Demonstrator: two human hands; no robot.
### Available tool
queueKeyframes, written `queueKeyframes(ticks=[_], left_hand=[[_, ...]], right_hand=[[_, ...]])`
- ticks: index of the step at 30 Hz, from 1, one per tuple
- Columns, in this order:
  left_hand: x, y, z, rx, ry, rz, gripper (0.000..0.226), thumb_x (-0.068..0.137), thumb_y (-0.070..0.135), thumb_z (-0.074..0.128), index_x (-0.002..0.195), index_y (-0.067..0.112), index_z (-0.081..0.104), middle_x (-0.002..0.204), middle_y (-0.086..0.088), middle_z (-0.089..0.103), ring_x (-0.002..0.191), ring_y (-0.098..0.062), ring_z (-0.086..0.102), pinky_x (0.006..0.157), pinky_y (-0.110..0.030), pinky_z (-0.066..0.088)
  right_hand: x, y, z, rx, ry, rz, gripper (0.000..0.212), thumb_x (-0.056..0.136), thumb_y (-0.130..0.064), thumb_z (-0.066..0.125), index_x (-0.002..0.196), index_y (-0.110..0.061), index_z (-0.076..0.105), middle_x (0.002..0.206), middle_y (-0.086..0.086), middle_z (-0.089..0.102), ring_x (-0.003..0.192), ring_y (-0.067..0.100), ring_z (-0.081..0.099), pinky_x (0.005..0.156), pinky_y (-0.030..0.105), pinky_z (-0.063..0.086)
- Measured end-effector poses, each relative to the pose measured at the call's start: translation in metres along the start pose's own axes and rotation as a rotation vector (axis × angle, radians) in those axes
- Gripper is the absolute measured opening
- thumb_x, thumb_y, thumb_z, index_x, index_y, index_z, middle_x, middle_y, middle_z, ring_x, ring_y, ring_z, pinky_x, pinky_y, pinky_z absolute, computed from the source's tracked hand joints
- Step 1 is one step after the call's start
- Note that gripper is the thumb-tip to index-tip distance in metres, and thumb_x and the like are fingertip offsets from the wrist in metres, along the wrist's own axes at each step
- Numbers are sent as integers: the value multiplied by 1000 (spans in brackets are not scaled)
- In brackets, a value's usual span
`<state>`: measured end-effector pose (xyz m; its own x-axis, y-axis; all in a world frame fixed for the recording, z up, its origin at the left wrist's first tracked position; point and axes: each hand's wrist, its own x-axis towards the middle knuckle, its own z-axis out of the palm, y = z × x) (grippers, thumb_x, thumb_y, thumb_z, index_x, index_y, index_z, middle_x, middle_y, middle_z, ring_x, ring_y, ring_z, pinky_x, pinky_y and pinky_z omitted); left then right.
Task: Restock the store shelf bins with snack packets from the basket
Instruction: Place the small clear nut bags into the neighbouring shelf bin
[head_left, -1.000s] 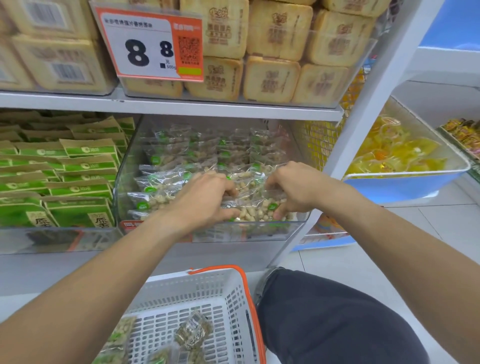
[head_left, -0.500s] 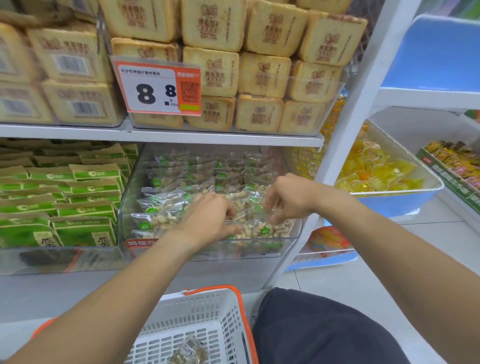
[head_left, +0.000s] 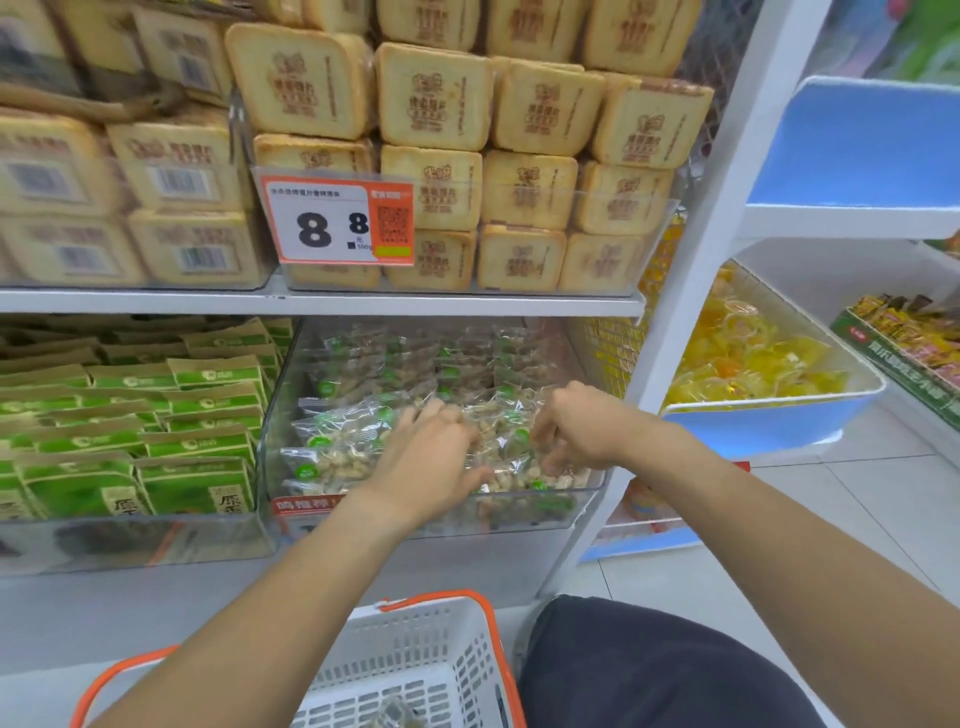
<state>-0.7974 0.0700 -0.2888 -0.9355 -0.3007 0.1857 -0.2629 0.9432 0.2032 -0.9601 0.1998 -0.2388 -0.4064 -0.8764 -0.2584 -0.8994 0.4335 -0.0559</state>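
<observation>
Two hands at work in one clear bin (head_left: 270, 447); entries run left to right.

Green packets (head_left: 192, 483): well to the left of your left hand, stood in rows in the neighbouring bin, fronts out so the label reads.

Left hand (head_left: 431, 467): palm down on the clear nut packets (head_left: 332, 462), fingers spread and fairly straight, pressing rather than gripping. Judged purpose: flattening the pile so it sits below the bin's front wall.

Nut packets: under and between both your hands, heaped at the front, neater rows behind your knuckles. Front stock lies loose, so it likely needs settling.

Right hand (head_left: 576, 426): just right of the left, fingers curled down into the packets, seemingly pinching one; which packet cannot be told.

Basket (head_left: 457, 654): below your forearms, on the floor, near your knee, placed within easy reach of the bin. One packet (head_left: 395, 714) shows at the bottom edge, so restocking looks unfinished.

Price tag (head_left: 337, 221): above your hands, clipped to the upper shelf.

Yellow sweets tray (head_left: 779, 421): well right of your right hand.
</observation>
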Motion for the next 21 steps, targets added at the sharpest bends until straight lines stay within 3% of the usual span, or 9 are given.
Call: queueKeyframes(ticks=[3,5,6,9,12,15,21], left_hand=[[-25,3,-4,-143,333,51,22,91,35,62,106,19,67,100,5,59,102,-18,49,87,-31,38],[-55,6,-3,-293,510,87,7,90,22,63,92,16,66,88,6,58,88,-15,51,78,-26,37],[-76,7,3,-368,528,77,5,90,20,61,89,16,65,84,8,57,82,-12,50,75,-24,38],[-145,-3,49,-499,389,-119,6,88,26,57,85,25,61,71,19,49,63,0,45,61,-20,37],[-205,-30,116,-555,65,-465,17,83,21,66,76,34,58,65,17,58,57,1,52,57,-20,39],[-259,-55,167,-619,-136,-723,27,82,11,69,71,33,58,65,11,65,55,-1,58,57,-15,44],[-319,-66,218,-659,-405,-876,8,92,26,62,86,21,63,78,8,66,72,-7,60,67,-23,51]], right_hand=[[-28,-13,2,21,328,-6,24,87,-31,74,110,-23,73,105,-1,73,96,22,67,83,40,55],[-54,-35,14,213,518,-124,10,87,-22,74,97,-22,74,91,-8,71,82,12,66,75,36,56],[-65,-48,24,306,529,-189,6,86,-18,75,91,-21,74,85,-9,70,76,7,64,73,29,55],[-73,-89,70,485,339,-279,2,85,-18,75,86,-20,74,79,-11,70,71,3,62,70,13,49],[-49,-123,127,486,6,-269,5,89,-22,72,91,-18,75,85,-6,74,74,4,63,74,23,52],[-20,-150,190,471,-176,-244,6,89,-18,71,92,-15,75,90,0,76,82,13,68,79,26,52],[-7,-175,311,531,-406,-1,4,89,-13,69,87,-16,70,83,-1,69,82,18,65,86,37,55]])
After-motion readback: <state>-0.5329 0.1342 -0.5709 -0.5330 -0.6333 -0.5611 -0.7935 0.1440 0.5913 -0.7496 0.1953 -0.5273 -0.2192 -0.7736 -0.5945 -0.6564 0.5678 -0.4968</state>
